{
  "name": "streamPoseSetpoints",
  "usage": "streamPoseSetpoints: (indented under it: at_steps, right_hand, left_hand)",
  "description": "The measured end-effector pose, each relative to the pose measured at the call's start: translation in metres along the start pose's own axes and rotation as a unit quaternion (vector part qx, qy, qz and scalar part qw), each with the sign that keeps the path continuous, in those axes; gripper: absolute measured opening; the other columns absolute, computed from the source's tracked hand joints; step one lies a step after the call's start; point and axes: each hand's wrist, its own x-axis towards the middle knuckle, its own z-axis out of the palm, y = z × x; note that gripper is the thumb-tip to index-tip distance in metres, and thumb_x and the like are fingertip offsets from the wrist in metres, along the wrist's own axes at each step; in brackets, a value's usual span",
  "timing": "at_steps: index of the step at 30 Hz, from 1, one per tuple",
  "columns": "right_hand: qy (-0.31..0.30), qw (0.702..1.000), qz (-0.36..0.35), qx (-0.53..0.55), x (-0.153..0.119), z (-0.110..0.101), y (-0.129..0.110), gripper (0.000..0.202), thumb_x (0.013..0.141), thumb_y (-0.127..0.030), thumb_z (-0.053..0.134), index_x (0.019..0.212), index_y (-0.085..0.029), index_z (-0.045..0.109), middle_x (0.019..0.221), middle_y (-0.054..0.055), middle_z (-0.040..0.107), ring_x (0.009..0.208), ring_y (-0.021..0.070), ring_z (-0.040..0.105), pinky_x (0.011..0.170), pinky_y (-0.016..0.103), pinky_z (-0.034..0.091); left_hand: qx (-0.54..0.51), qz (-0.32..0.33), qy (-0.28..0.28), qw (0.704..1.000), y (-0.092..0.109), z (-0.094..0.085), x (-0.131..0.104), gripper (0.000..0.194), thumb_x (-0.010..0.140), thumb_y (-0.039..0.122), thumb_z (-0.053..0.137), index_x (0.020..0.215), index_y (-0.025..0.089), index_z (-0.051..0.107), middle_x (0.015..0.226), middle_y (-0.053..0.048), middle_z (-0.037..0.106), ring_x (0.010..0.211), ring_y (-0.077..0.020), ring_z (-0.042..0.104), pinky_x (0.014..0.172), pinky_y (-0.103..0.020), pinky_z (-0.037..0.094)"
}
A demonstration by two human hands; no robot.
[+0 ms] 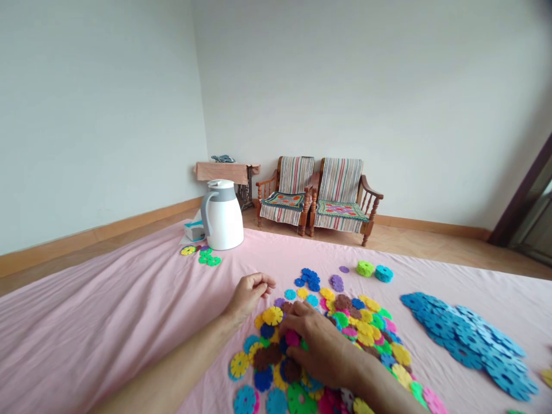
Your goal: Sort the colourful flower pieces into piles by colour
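A mixed pile of notched plastic flower discs (pixel 364 330) in many colours is spread over a pink cloth. My right hand (pixel 317 339) reaches down onto the left part of this pile, its thumb apart from its bent fingers. A magenta disc (pixel 292 337) shows in the gap between them. Just beyond the pile's left edge, my left hand (pixel 252 293) hovers with its fingers curled together; anything inside them is hidden. A yellow disc (pixel 272 315) lies between the two hands. Brown discs (pixel 266 357) and blue ones lie below my right fingers.
A white and grey jug (pixel 225 221) stands at the far left beside a small box (pixel 195 232) and several green discs (pixel 209 257). Light-blue discs (pixel 470 339) lie heaped at right. Lime (pixel 364 268) and turquoise (pixel 383 273) stacks stand behind. Two wooden armchairs (pixel 340 195) are beyond the pink cloth (pixel 142 299).
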Motion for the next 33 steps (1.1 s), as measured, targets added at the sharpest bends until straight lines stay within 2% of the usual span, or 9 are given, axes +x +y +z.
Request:
streamPoseSetpoints:
  at_steps: [6,10,13,16,19,22,27,31,33]
  right_hand:
    - [0.003,1.000,0.013,0.007,-0.002,-0.004,-0.007,0.026,0.063,-0.011,0.054,0.086,-0.021,0.062,0.104,0.005,0.056,0.104,0.0201,0.046,0.090,0.031,0.033]
    - [0.027,0.996,0.011,0.084,0.001,-0.007,-0.004,0.014,0.062,-0.011,0.055,0.071,-0.020,0.061,0.087,0.000,0.060,0.087,0.0139,0.053,0.082,0.026,0.038]
    - [0.067,0.985,0.068,0.144,0.011,-0.008,0.014,0.008,0.063,-0.013,0.056,0.066,-0.019,0.060,0.071,-0.003,0.061,0.070,0.0103,0.055,0.065,0.020,0.041]
    - [0.150,0.966,0.159,0.134,0.024,-0.008,0.044,0.004,0.064,-0.016,0.054,0.061,-0.018,0.056,0.057,-0.003,0.058,0.056,0.0098,0.052,0.051,0.019,0.037]
    - [0.216,0.946,0.217,0.109,0.037,-0.010,0.073,0.004,0.066,-0.016,0.052,0.062,-0.017,0.054,0.054,-0.001,0.058,0.053,0.0113,0.052,0.048,0.021,0.036]
    - [0.259,0.929,0.247,0.098,0.041,-0.013,0.086,0.008,0.071,-0.018,0.046,0.071,-0.017,0.055,0.062,0.003,0.062,0.056,0.0130,0.057,0.051,0.022,0.039]
    - [0.267,0.931,0.236,0.074,0.019,-0.014,0.068,0.010,0.073,-0.023,0.047,0.071,-0.019,0.056,0.062,0.002,0.063,0.057,0.0148,0.059,0.054,0.024,0.040]
    - [0.262,0.943,0.199,0.042,-0.017,-0.010,0.042,0.012,0.077,-0.026,0.046,0.072,-0.020,0.056,0.065,0.001,0.063,0.059,0.0144,0.058,0.056,0.024,0.040]
    - [0.268,0.948,0.170,0.019,-0.038,-0.007,0.034,0.015,0.080,-0.027,0.044,0.073,-0.021,0.056,0.069,0.001,0.064,0.061,0.0138,0.058,0.057,0.023,0.041]
  left_hand:
    - [0.004,0.004,-0.006,1.000,-0.001,0.001,0.000,0.018,0.064,0.018,0.050,0.072,0.012,0.064,0.071,-0.004,0.064,0.064,-0.0125,0.056,0.057,-0.022,0.043]
    - [0.008,0.006,-0.011,1.000,0.001,0.001,0.000,0.018,0.064,0.017,0.050,0.073,0.011,0.064,0.071,-0.004,0.064,0.063,-0.0125,0.056,0.057,-0.022,0.043]
    - [0.012,0.005,-0.015,1.000,0.004,0.001,-0.001,0.018,0.065,0.017,0.050,0.073,0.011,0.064,0.072,-0.004,0.065,0.064,-0.0126,0.056,0.058,-0.022,0.043]
    - [0.013,-0.002,-0.018,1.000,0.005,0.001,-0.002,0.018,0.065,0.018,0.050,0.073,0.011,0.065,0.071,-0.004,0.065,0.063,-0.0123,0.056,0.059,-0.022,0.043]
    - [0.015,-0.008,-0.021,1.000,0.005,0.001,-0.002,0.018,0.065,0.018,0.050,0.073,0.012,0.065,0.070,-0.004,0.065,0.061,-0.0119,0.056,0.059,-0.023,0.044]
    - [0.021,-0.007,-0.024,0.999,0.004,0.001,-0.002,0.018,0.065,0.017,0.049,0.073,0.012,0.065,0.071,-0.004,0.066,0.061,-0.0119,0.056,0.059,-0.023,0.044]
    - [0.033,-0.003,-0.024,0.999,0.004,0.004,-0.003,0.018,0.066,0.017,0.049,0.073,0.012,0.064,0.071,-0.004,0.065,0.062,-0.0120,0.056,0.060,-0.023,0.044]
    - [0.080,0.030,-0.028,0.996,0.009,0.005,-0.005,0.015,0.065,0.019,0.052,0.076,0.013,0.062,0.072,-0.003,0.063,0.066,-0.0132,0.056,0.061,-0.023,0.043]
    - [0.139,0.057,-0.050,0.987,0.017,0.004,-0.008,0.012,0.066,0.019,0.054,0.073,0.013,0.060,0.069,-0.001,0.060,0.066,-0.0130,0.055,0.060,-0.022,0.042]
